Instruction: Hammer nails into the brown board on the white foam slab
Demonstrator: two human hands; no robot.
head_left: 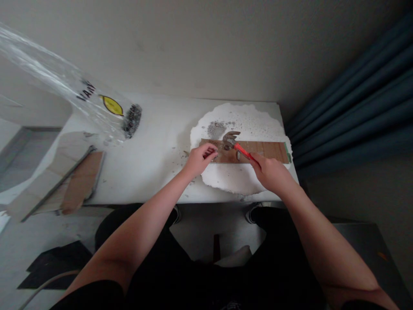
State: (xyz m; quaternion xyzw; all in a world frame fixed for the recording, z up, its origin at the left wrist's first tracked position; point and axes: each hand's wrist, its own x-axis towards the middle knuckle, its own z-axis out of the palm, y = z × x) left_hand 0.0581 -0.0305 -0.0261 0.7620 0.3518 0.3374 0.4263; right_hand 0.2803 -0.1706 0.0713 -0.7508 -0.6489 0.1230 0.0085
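Okay, head view: right hand (272,173) grips a red-handled hammer (242,150), head at the brown strip (267,150) on the white sheet (251,116); left hand (199,159) curled by strip's left end, contents unclear. Probably best kept clear of the hammer head. Grit pile (216,128) crowds nearby; plastic bag (77,88) well left on the counter (155,168).

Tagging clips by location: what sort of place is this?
Perhaps an ordinary room serving as a makeshift workspace: a white table with grey debris, a hammer in the right hand, and a blue curtain alongside.
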